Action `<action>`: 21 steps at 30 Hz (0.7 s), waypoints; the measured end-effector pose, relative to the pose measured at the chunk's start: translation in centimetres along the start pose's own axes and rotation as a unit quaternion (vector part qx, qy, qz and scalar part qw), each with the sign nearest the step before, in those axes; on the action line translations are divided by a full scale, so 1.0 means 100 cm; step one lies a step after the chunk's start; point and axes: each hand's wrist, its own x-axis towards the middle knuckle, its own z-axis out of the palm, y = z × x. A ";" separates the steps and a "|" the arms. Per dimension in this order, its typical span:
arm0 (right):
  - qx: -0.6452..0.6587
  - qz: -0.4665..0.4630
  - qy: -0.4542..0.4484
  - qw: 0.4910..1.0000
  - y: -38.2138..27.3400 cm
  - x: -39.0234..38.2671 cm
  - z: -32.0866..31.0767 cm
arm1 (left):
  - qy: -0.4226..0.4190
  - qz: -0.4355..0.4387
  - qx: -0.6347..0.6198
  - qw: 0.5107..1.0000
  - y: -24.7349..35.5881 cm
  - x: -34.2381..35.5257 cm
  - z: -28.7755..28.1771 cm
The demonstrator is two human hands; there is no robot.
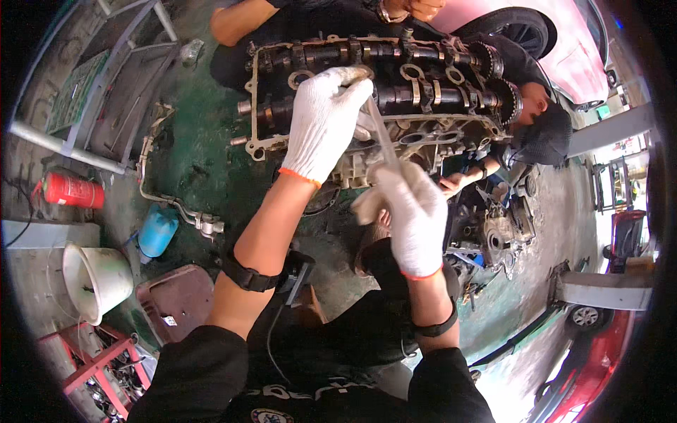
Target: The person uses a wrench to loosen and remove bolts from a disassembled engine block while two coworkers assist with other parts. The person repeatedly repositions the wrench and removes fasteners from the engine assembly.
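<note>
A cylinder head [331, 158] with two camshafts [395, 96] and toothed sprockets [505, 100] lies in front of me. My left hand [326, 116], in a white knit glove, is closed around the top end of a long metal wrench [383, 134] over the near camshaft. My right hand [415, 218], also gloved and smeared by motion, is at the lower end of the wrench handle, just short of the near edge. The fingers of the right hand are blurred, but they appear wrapped round the handle. My left fingers hide the wrench's working end.
A co-worker's hand [455, 185] is near the right side, and another person's arms are beyond the cylinder head. Engine parts [497, 236] lie at right. At left are a fire extinguisher [74, 191], a blue jug [158, 231], a white bucket [99, 280] and a stool [176, 302].
</note>
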 end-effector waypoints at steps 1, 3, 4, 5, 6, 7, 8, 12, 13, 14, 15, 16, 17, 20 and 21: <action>-0.002 0.008 0.032 0.999 -0.006 0.004 -0.004 | -0.007 -0.029 -0.023 0.999 -0.001 0.001 0.000; 0.013 -0.005 0.080 0.997 -0.016 0.012 -0.012 | -0.019 -0.059 -0.046 0.997 -0.002 0.001 0.002; 0.017 -0.012 0.092 0.996 -0.019 0.016 -0.017 | -0.025 -0.076 -0.058 0.995 -0.003 0.001 0.003; 0.018 -0.014 0.115 0.993 -0.019 0.020 -0.021 | -0.025 -0.075 -0.054 0.995 -0.003 0.002 0.004; 0.013 -0.023 0.106 0.994 -0.019 0.021 -0.025 | -0.022 -0.076 -0.051 0.996 -0.004 0.002 0.004; 0.000 -0.040 0.121 0.992 -0.017 0.024 -0.029 | -0.020 -0.077 -0.047 0.996 -0.004 0.002 0.004; 0.005 -0.050 0.115 0.992 -0.015 0.024 -0.032 | -0.020 -0.076 -0.038 0.996 -0.004 0.002 0.004; -0.134 -0.139 0.123 0.973 -0.013 0.026 -0.042 | -0.025 -0.080 -0.019 0.996 -0.005 0.002 0.004; -0.121 -0.135 0.123 0.976 -0.014 0.026 -0.043 | -0.028 -0.081 -0.023 0.996 -0.005 0.002 0.003; -0.082 -0.102 0.132 0.983 -0.017 0.027 -0.045 | -0.030 -0.083 -0.025 0.996 -0.005 0.002 0.003; -0.041 -0.081 0.130 0.987 -0.019 0.027 -0.047 | -0.032 -0.082 -0.025 0.996 -0.005 0.003 0.003; -0.026 -0.077 0.121 0.989 -0.021 0.028 -0.048 | -0.035 -0.084 -0.028 0.995 -0.005 0.003 0.003; -0.033 -0.044 0.103 0.993 -0.022 0.027 -0.049 | -0.036 -0.085 -0.032 0.995 -0.005 0.004 0.003; -0.054 0.055 -0.007 0.997 -0.021 0.027 -0.050 | -0.038 -0.083 -0.018 0.996 -0.005 0.005 0.002; -0.065 0.095 -0.045 0.992 -0.020 0.026 -0.050 | -0.036 -0.077 -0.012 0.996 -0.005 0.005 0.002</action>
